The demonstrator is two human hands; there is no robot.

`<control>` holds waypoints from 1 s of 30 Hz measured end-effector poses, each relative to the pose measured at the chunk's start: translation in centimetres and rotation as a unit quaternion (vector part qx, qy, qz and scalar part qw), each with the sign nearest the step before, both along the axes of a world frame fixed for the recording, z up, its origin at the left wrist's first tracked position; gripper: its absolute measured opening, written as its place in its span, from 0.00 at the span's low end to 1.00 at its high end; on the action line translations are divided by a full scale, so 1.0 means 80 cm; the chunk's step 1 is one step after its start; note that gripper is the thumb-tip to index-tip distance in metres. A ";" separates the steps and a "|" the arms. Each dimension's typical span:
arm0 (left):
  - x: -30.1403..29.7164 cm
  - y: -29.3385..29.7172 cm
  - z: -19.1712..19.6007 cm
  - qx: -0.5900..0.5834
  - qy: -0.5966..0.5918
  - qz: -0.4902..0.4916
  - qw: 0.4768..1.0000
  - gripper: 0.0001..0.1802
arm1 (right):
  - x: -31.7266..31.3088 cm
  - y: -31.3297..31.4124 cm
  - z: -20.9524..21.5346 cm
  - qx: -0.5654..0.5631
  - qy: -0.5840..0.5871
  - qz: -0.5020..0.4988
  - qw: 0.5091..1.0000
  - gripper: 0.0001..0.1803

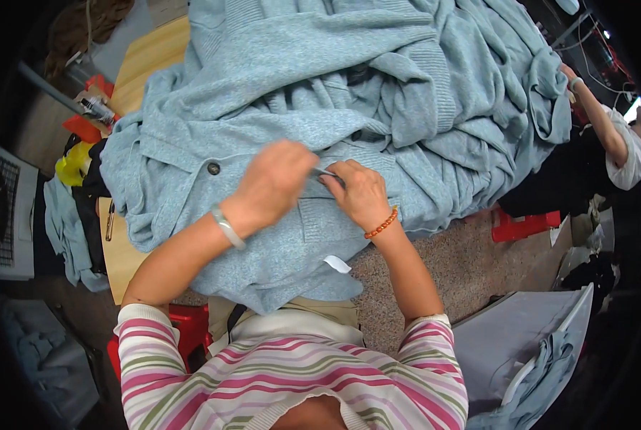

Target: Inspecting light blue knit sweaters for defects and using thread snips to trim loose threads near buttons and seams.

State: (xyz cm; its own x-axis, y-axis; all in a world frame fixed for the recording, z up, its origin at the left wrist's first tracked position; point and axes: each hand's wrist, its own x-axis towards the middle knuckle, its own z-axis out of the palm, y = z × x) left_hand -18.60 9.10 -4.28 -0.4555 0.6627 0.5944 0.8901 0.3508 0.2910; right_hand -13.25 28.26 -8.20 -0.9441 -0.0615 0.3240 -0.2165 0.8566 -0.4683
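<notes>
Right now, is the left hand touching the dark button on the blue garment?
Apart. In the head view, a strip of the blue garment shows between the left hand and the dark button.

1 big heap of lt.-blue knit garments [335, 57], no. of pcs. can't be told; min. 1 dark round button [213, 168] on it; 1 small white tag [337, 264]; 1 pale smooth bangle [228, 229]; 1 orange bead bracelet [382, 223]; 1 pale-wood worktop [152, 61]; 1 slim metal tool [109, 220], type unclear; 1 bright-yellow bundle [74, 163]; 2 red plastic items [524, 226], type unclear; 2 grey containers [506, 330] w/ blue cloth [553, 362]; 1 other person [625, 147], far rt.
</notes>
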 end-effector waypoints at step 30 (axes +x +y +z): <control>-0.064 0.051 -0.014 0.016 -0.426 0.018 0.904 0.08 | 0.007 -0.016 0.002 -0.076 0.103 -0.006 0.992 0.11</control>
